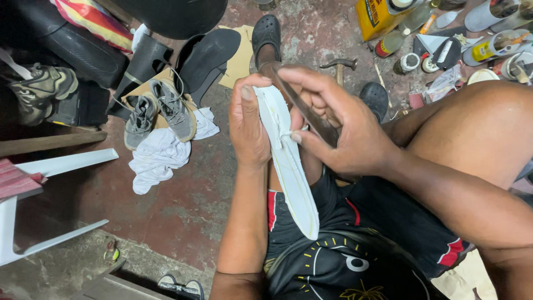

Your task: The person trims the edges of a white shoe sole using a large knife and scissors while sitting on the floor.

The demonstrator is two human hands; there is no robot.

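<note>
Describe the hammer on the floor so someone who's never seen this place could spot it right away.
Start at the reddish concrete floor and look up past the right hand to the two black clogs. The hammer lies between them, near the cluster of bottles and cans. It is the only tool with a dark metal head on a pale wooden handle.

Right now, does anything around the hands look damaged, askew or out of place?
Yes. The white shoe sole in the left hand is detached from any shoe, and the right hand holds a long blade against it. On the floor, grey sneakers lie tipped on a crumpled white cloth.
</note>
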